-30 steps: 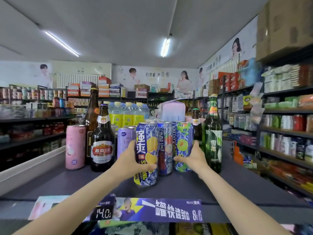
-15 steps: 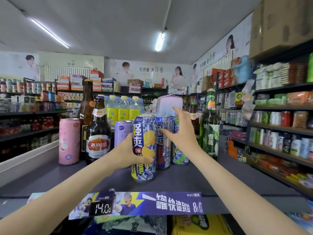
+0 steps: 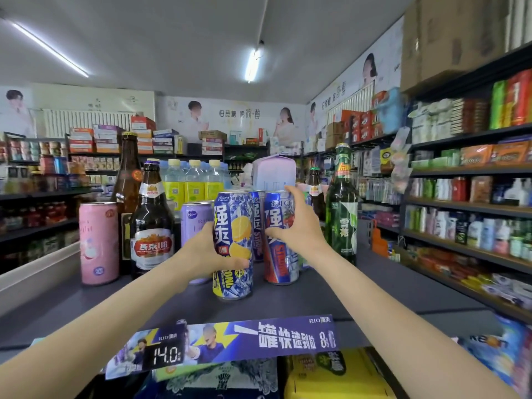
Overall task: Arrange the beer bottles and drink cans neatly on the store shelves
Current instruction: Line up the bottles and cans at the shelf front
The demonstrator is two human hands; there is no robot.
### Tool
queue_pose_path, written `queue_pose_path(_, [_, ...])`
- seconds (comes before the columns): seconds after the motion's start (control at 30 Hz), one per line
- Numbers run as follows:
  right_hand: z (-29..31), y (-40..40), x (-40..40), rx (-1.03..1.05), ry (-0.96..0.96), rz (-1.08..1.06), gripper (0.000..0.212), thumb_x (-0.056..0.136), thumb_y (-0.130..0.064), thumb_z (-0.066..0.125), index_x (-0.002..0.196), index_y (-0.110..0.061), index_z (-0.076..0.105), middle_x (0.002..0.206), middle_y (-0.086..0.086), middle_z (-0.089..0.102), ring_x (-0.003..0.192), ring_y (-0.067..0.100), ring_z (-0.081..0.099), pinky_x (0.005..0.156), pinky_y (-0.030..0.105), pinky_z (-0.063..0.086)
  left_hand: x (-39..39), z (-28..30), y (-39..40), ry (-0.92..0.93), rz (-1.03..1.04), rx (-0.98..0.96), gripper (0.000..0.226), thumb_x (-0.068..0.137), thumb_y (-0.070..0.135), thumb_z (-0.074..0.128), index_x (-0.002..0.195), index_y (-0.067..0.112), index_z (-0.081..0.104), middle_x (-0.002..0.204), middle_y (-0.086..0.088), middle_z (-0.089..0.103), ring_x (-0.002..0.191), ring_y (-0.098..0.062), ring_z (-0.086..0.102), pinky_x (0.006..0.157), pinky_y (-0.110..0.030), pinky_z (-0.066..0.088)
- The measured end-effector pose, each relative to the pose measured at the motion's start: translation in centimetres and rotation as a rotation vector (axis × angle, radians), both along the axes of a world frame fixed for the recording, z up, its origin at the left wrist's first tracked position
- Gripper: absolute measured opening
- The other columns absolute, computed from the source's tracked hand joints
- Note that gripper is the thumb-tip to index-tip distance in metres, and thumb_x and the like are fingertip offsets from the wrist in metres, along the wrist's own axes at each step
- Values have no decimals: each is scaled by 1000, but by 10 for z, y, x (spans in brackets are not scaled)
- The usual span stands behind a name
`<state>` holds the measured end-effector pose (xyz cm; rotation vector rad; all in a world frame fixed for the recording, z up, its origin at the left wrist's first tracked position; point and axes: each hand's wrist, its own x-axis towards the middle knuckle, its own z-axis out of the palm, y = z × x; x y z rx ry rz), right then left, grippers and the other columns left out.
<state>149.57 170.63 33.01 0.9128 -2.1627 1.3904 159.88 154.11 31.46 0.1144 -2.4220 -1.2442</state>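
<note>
Since the earlier frame, the right hand (image 3: 299, 228) has been shifted from the green can to the red can (image 3: 277, 249), now gripped mid-shelf. By the left hand (image 3: 207, 249) the yellow can (image 3: 233, 246) is clasped nearer the shelf's (image 3: 403, 289) front edge. Both should be slid upright, labels forward, into one row.

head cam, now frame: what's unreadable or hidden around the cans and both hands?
- Green-patterned can, head view: mostly hidden behind the red can and right hand.
- Middle blue can: only a strip shows between the lemon can and the red can.
- Left hand fingers: hidden behind the lemon can.
- Purple can: label partly covered, small print blurred.
</note>
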Motion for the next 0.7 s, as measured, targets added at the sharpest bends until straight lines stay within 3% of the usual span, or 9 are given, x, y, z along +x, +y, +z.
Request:
queue_pose_path(0.17, [-4,22,-3,-41,-62,15,95,67,-19,83,136,-42,22,132,8,45,115,27,51,97,48,45,-35,-5,6,11,64,-20,76,61,20,87,119,14,38,110,-4,62,101,-21,61,90,-43,50])
queue_pose_path(0.37, [-5,24,-7,-6,-20,57,99,73,-17,79,145,-31,14,133,9,45,121,23,46,96,33,39,-58,-9,16,76,195,-131,83,64,28,85,128,8,35,122,-8,58,110,-25,57,95,-38,45])
queue_pose_path(0.5, [-6,37,-5,-2,-54,113,98,77,-14,76,147,-28,10,136,4,44,122,22,48,101,40,42,-56,-13,18,109,192,-127,80,67,27,83,129,8,36,124,-7,57,109,-23,57,94,-36,45])
queue_pose_path(0.6, [-1,63,-7,-48,-78,82,87,80,-16,72,146,-23,16,121,-1,44,114,19,50,97,38,45,-41,-15,26,330,249,-160,70,74,17,76,130,4,38,122,-5,52,109,-20,53,91,-32,42])
queue_pose_path(0.7, [5,93,-29,-225,-72,-123,74,80,-21,73,139,-16,28,129,8,43,113,18,46,99,34,41,-30,-15,48,552,295,-249,57,77,10,68,127,5,41,120,-6,46,110,-22,50,89,-33,43])
